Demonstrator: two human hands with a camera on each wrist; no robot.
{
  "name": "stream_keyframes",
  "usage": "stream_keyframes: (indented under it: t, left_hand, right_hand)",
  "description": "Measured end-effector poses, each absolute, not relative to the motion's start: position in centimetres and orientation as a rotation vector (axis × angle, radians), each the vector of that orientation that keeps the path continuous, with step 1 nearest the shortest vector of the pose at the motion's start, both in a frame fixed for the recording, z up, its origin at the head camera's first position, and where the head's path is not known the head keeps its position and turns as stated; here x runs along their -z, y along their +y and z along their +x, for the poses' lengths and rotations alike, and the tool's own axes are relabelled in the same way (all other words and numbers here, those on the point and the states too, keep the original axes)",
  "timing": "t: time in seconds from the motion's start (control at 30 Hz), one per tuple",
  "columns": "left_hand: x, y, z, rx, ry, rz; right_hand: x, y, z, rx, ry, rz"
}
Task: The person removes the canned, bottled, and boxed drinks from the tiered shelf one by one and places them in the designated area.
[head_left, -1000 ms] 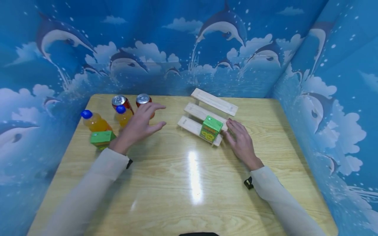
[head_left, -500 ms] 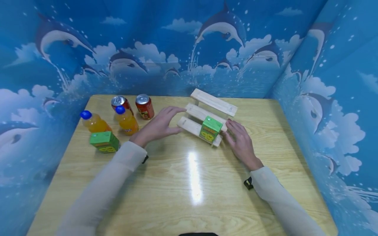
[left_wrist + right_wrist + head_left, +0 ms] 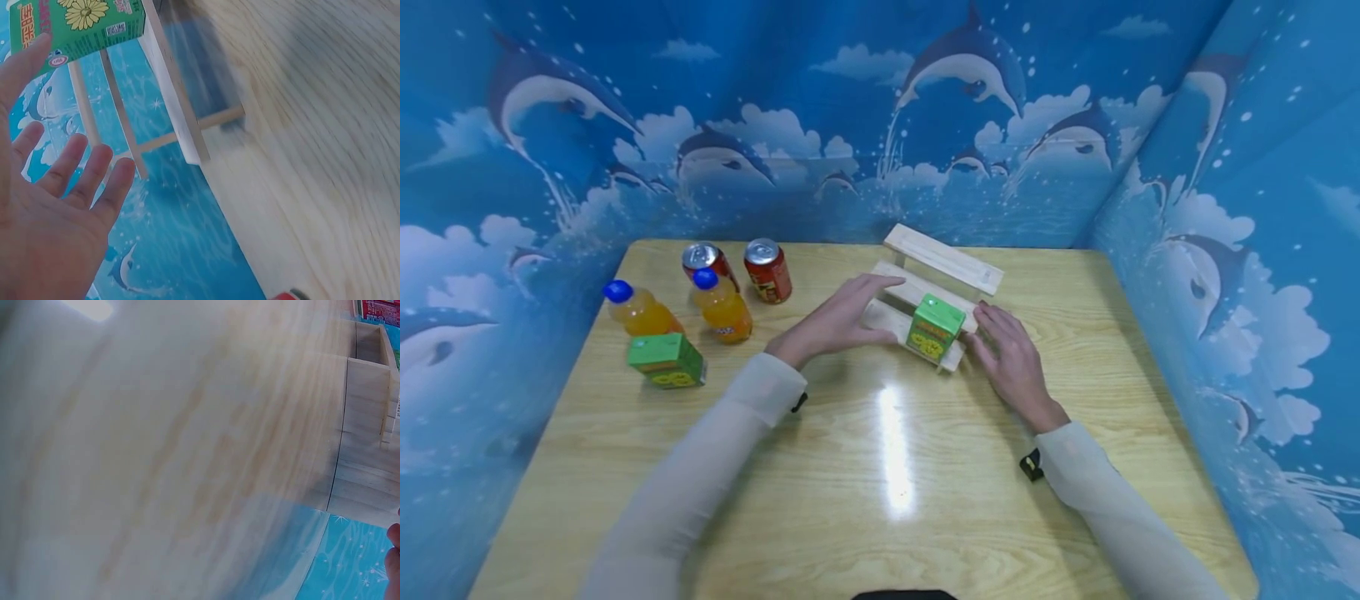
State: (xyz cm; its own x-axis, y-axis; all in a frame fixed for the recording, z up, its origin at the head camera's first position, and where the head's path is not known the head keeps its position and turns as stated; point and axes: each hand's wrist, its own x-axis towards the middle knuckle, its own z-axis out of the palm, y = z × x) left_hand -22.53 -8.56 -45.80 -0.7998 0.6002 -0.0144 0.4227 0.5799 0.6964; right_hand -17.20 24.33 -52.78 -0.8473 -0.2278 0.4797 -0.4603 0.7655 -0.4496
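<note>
A green juice carton stands on the lowest step, near the right end of a three-tier wooden step rack. My left hand reaches over the rack's left part from the left, thumb and fingers spread apart. In the left wrist view, that left hand holds nothing, and the carton is beyond the thumb. At the rack's right end rests my right hand, its fingertips against the wood beside the carton. Only a bit of its fingers shows in the right wrist view.
At the table's left stand two orange drink bottles with blue caps, two red soda cans and another green carton. Blue dolphin-print cloth surrounds the wooden table at the back and sides.
My left hand has moved right, from in front of the cans and bottles to the rack's left part. My right hand, the rack and the carton have stayed put.
</note>
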Motion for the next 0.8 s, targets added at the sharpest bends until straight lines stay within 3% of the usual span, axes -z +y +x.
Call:
stream_keyframes:
  t: [0.8]
  left_hand:
    - [47.9, -2.5, -22.0, -1.243, 2.436, 0.917]
  right_hand:
    - [53.1, 24.4, -17.3, -0.775, -2.54, 0.523]
